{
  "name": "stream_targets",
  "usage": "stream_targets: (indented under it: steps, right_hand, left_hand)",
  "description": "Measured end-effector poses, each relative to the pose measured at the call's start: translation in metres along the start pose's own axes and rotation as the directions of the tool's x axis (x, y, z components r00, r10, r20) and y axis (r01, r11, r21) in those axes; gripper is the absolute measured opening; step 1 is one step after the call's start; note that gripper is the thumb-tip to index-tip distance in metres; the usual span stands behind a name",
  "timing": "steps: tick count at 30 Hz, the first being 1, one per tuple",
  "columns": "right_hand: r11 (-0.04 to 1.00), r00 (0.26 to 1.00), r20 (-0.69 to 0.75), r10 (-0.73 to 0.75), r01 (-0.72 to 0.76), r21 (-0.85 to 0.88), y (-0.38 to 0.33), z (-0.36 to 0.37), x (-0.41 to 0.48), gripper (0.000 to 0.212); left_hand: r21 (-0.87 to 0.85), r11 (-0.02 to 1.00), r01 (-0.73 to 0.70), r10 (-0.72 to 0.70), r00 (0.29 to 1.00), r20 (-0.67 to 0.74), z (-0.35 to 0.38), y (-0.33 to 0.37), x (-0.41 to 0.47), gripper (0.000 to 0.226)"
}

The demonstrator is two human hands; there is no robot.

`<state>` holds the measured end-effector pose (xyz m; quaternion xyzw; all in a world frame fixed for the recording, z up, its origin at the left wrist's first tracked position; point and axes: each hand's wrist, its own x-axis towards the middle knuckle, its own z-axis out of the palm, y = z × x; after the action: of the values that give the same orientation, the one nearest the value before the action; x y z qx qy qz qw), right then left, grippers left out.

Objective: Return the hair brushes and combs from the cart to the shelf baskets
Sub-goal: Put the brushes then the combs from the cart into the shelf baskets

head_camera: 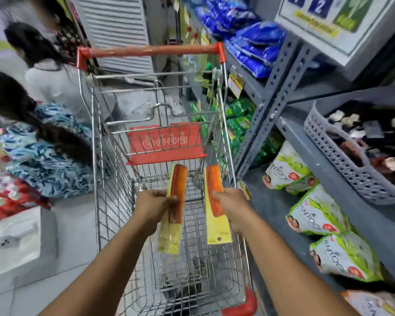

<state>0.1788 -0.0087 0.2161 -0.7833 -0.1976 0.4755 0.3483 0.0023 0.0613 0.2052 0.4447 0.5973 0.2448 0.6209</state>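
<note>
A wire shopping cart (114, 190) with a red handle stands in the aisle in front of me. Above its basket my left hand (154, 206) grips an orange comb on a yellow card (178, 192). My right hand (232, 206) grips a second orange comb on a yellow card (214, 192), held upright beside the first. A grey perforated basket (342, 160) sits on the shelf to the right, with dark packaged items inside. Some dark items lie on the cart's bottom, too blurred to name.
Grey metal shelving (281, 87) runs along the right, with blue packs above and green-white bags (315, 213) below. Two people (48, 124) stand close at the left of the cart. A white box (18, 238) and packaged goods sit on the floor at left.
</note>
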Motion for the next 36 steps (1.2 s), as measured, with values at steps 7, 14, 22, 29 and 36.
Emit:
stream_targets:
  steps: [7, 14, 22, 29, 36]
  right_hand:
    - [0.958, 0.996, -0.035, -0.083, 0.09, 0.272, -0.016, -0.07, -0.063, 0.021]
    - [0.872, 0.971, -0.2, -0.13, 0.208, 0.443, -0.002, -0.164, -0.136, 0.018]
    - [0.783, 0.883, -0.468, -0.041, 0.32, 0.533, 0.055, -0.27, -0.246, 0.021]
    - [0.785, 0.673, -0.734, 0.089, 0.407, 0.468, 0.131, -0.349, -0.354, 0.018]
    - [0.781, 0.471, -0.841, 0.267, 0.405, 0.475, 0.201, -0.397, -0.425, 0.013]
  left_hand:
    - [-0.06, 0.992, -0.111, 0.119, 0.981, 0.155, 0.036, 0.06, -0.047, 0.004]
    - [-0.077, 0.983, -0.164, 0.181, 0.915, 0.361, 0.115, 0.101, -0.11, 0.026]
    - [-0.017, 0.978, -0.209, 0.163, 0.706, 0.689, 0.231, 0.119, -0.203, 0.021]
    - [0.029, 0.968, -0.249, 0.098, 0.482, 0.87, 0.334, 0.095, -0.304, 0.014]
    - [0.108, 0.909, -0.403, 0.041, 0.344, 0.938, 0.416, 0.049, -0.403, 0.009]
